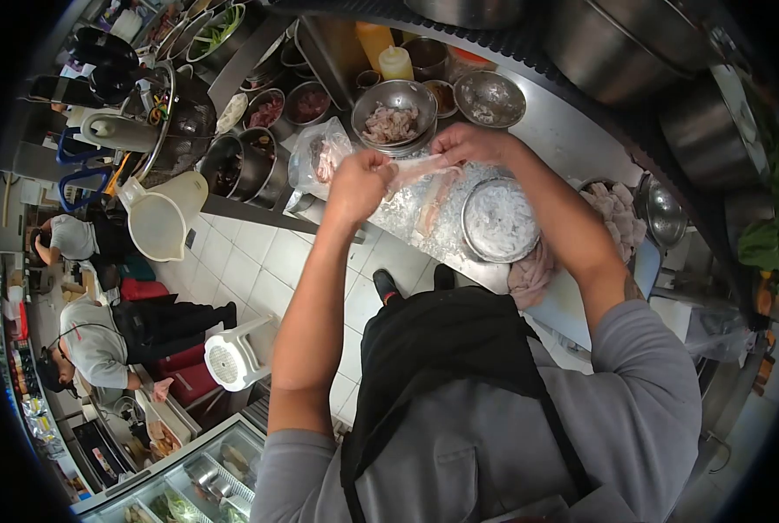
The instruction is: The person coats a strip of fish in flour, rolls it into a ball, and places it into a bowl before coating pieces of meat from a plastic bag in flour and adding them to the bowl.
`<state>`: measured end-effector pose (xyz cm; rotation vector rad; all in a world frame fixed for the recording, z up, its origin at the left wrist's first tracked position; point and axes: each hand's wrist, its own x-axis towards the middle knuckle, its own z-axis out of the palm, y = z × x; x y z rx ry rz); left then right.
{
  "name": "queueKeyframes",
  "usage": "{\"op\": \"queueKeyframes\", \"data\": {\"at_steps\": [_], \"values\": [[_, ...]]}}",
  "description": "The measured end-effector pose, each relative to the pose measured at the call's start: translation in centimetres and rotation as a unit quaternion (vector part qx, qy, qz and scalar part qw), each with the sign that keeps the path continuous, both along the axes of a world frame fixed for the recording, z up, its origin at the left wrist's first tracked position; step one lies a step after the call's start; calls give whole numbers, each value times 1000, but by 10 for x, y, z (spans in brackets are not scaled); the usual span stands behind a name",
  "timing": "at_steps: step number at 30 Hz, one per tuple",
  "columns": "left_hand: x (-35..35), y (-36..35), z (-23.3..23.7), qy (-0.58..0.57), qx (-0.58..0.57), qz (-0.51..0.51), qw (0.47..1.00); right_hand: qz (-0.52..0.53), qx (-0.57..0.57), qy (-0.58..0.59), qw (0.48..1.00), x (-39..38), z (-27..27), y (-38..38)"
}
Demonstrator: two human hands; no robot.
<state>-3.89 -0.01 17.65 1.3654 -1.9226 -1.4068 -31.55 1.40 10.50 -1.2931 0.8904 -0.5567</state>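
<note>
My left hand (362,181) and my right hand (471,145) are both closed, pinching opposite ends of a pale strip of raw meat (415,169). They hold it stretched above a floury steel counter (395,214). A second pale strip (436,204) lies on the counter just below. Beyond my hands stands a steel bowl (374,94) with pieces of raw meat (391,125) inside. Left of my left hand, a clear plastic bag (307,161) holds more pale meat. Nearer my right forearm sits a round bowl of white flour (500,218).
A flour-dusted steel bowl (490,98) and a yellow squeeze bottle (395,64) stand at the back. Crumpled cloths (531,275) lie right of the flour. Large pots (612,48) crowd an overhead shelf. At left, co-workers (97,340) stand by another counter, near a white stool (239,355).
</note>
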Motion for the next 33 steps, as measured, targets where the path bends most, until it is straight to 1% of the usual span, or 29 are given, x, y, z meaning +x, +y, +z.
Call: {"op": "queueKeyframes", "data": {"at_steps": [1, 4, 6, 7, 9, 10, 11, 12, 13, 17, 20, 22, 25, 28, 31, 33], "values": [[0, 4, -23, 27, 41, 37, 998, 11, 2, 31, 999, -6, -5, -3], [-3, 24, -78, 37, 111, 74, 990, 75, -14, 210, 975, -18, -18, -17], [-10, 39, -127, 0, 97, 102, 990, 97, -27, 324, 941, -13, -23, -22], [-14, 44, -149, 3, 103, 118, 988, 107, -35, 379, 918, -10, -26, -27], [-25, 55, -188, 7, 117, 150, 982, 133, -87, 435, 886, -11, -60, -37], [-28, 57, -205, -9, 111, 159, 981, 145, -112, 461, 868, -11, -75, -41], [-32, 59, -221, -25, 106, 169, 980, 144, -124, 462, 866, -10, -80, -43], [-34, 61, -223, -41, 101, 179, 978, 142, -137, 462, 865, -7, -83, -43], [-34, 63, -225, -81, 68, 175, 979, 141, -149, 462, 863, -4, -85, -43], [-32, 64, -229, -128, 49, 155, 978, 130, -171, 478, 852, 4, -90, -44], [-31, 65, -212, -167, 31, 138, 976, 100, -191, 479, 851, 5, -97, -40], [-31, 69, -201, -190, 3, 124, 974, 85, -191, 488, 848, 9, -89, -37], [-29, 73, -190, -196, 0, 106, 975, 71, -185, 504, 840, 11, -81, -32], [-30, 72, -178, -269, -19, 57, 961, 54, -210, 476, 852, 3, -88, -31], [-31, 71, -160, -334, -19, -1, 942, 21, -262, 457, 850, -13, -101, -32], [-31, 77, -159, -315, -174, -37, 932, -34, -354, 448, 820, -21, -103, -27]]}}
